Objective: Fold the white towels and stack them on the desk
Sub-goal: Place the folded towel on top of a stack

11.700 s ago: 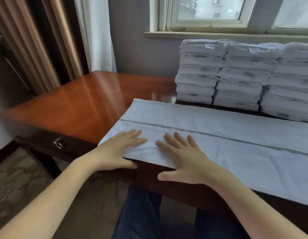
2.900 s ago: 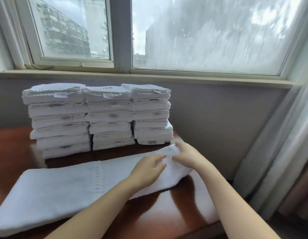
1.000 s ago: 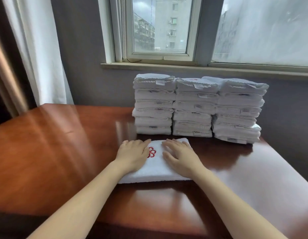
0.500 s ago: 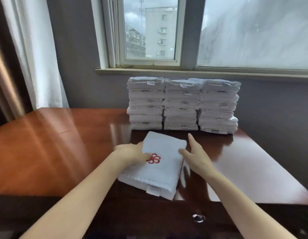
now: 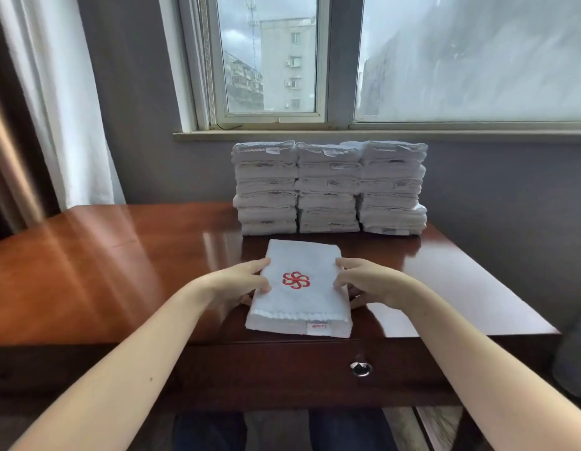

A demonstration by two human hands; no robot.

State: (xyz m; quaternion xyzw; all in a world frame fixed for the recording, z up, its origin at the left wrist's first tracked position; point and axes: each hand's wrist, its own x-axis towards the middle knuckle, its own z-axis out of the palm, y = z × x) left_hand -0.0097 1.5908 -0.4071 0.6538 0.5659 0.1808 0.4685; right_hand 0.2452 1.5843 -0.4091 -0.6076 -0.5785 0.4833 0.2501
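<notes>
Gripping towel [image 5: 303, 307] sides, our left hand [image 5: 240, 283] and right hand [image 5: 367, 281] curl round it; looks soft, light: we'd support underneath.

- A window [image 5: 269, 60] is standing well beyond the fingers [image 5: 351, 264] and above them, showing pale buildings [image 5: 287, 63].
- A white curtain [image 5: 54, 109] is hanging far to the left of the fingers.
- A grey wall [image 5: 494, 190] is running behind, beyond the fingers.
- A round metal knob [image 5: 360, 368] is shining nearer than the fingers, below them.
</notes>
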